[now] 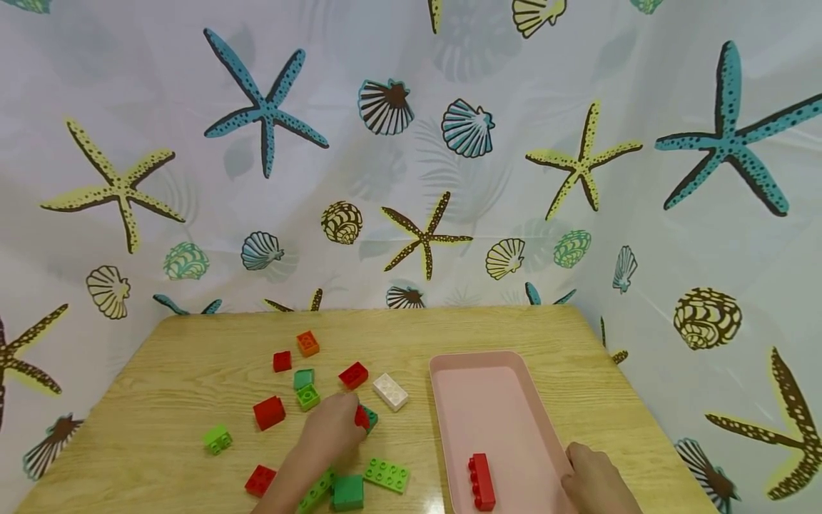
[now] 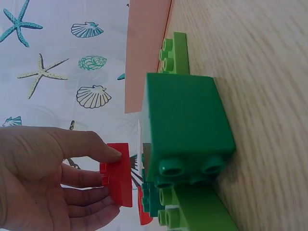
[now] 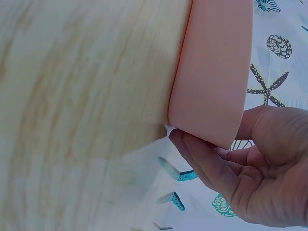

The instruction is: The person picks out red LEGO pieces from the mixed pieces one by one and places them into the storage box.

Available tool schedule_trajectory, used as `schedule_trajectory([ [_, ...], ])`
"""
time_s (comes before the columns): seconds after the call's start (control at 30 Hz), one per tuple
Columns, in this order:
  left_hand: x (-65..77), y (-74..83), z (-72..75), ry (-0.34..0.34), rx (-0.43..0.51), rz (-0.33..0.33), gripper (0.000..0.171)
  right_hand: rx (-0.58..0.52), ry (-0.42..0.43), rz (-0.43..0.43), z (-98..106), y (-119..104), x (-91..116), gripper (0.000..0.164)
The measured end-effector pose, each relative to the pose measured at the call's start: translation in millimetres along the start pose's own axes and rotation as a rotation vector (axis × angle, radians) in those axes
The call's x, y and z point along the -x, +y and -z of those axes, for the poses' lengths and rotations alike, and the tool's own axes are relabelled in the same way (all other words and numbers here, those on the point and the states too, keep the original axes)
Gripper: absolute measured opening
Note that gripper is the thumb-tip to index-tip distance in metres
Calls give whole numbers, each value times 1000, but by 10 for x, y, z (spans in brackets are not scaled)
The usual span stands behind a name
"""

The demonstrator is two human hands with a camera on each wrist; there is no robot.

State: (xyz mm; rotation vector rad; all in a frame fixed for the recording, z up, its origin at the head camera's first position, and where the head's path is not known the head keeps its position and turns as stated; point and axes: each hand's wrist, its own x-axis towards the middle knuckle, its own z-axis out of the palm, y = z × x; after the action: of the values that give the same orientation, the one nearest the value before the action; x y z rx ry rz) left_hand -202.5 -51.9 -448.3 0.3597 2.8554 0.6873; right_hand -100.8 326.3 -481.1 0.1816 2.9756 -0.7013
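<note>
My left hand [image 1: 334, 425] pinches a red toy brick [image 2: 120, 175] between thumb and fingers, low over the middle of the table. A teal brick [image 1: 369, 420] lies just beyond it, partly hidden. My right hand [image 3: 260, 168] grips the right wall of a pink tray [image 1: 494, 400], its thumb at the rim and its fingers against the outside and lower edge. Inside the tray, near the front, lies a long red brick [image 1: 483, 482]. Close by the left forearm stand a dark green brick [image 1: 348, 492] and a flat light green brick [image 1: 387, 475].
Several loose bricks lie around the left hand: a white brick [image 1: 390, 392], a red brick [image 1: 353, 375], an orange brick [image 1: 307, 343] and a light green brick [image 1: 217, 439] among them. A patterned curtain [image 1: 411, 164] hangs behind the wooden table [image 1: 193, 371] and along its sides.
</note>
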Motion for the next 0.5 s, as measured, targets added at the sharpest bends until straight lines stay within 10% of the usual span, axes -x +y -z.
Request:
schedule_trajectory([
  [0.5,-29,236,-80,31,2,-143,21,-2,-12,-18,-15,-26,2,13],
])
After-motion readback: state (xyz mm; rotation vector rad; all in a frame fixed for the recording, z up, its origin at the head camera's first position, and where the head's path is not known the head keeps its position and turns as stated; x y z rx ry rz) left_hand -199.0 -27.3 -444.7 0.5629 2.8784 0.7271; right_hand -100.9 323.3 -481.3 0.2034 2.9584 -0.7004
